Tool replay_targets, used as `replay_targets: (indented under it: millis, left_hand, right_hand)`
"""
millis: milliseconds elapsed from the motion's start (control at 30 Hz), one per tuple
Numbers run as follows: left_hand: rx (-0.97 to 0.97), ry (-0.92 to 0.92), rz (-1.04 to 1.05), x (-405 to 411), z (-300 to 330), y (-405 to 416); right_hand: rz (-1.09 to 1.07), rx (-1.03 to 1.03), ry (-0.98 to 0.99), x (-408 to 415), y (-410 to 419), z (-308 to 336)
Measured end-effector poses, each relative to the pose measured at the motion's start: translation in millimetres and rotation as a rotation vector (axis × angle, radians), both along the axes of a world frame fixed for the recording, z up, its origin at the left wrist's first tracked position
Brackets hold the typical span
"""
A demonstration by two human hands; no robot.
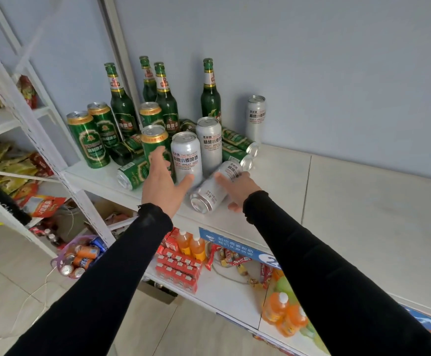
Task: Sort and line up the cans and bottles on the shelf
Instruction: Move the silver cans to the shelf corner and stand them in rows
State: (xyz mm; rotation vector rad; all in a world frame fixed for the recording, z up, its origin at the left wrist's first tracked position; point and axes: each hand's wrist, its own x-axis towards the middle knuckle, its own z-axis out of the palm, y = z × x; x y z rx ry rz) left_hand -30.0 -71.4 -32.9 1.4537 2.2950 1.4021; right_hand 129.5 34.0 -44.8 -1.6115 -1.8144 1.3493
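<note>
The white shelf top (337, 201) holds a jumble of drinks. Several green beer bottles (121, 104) stand at the back. Green cans (88, 140) stand upright on the left, and others lie on their sides (132, 173). Three silver cans stand upright, at the front (186, 155), behind it (209, 140) and by the wall (255, 116). A fourth silver can (209, 195) lies on its side at the front. My left hand (161, 183) reaches with spread fingers between an upright green can (155, 140) and the front silver can. My right hand (237, 188) rests against the lying silver can.
The right half of the shelf top is bare, with the grey wall close behind. A white rack (29, 129) with snack bags stands to the left. The lower shelf holds red cartons (178, 271) and orange bottles (283, 312). A basket of cans (80, 258) sits on the floor.
</note>
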Motion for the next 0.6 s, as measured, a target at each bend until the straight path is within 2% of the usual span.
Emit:
replay_targets:
  millis: [100, 300, 467, 600]
  left_hand:
    - [-0.001, 0.043, -0.045, -7, 1, 7]
    - [-0.049, 0.245, -0.168, -30, 7, 18]
    - [-0.041, 0.343, -0.241, -43, 4, 25]
    - [-0.004, 0.332, -0.302, -47, 2, 28]
  right_hand:
    - [-0.111, -0.059, 0.038, -14, 0, -2]
    - [-0.245, -0.17, 0.154, -28, 2, 8]
    - [-0.255, -0.159, 0.063, -30, -3, 9]
    - [-0.319, -0.019, 0.199, -16, -18, 8]
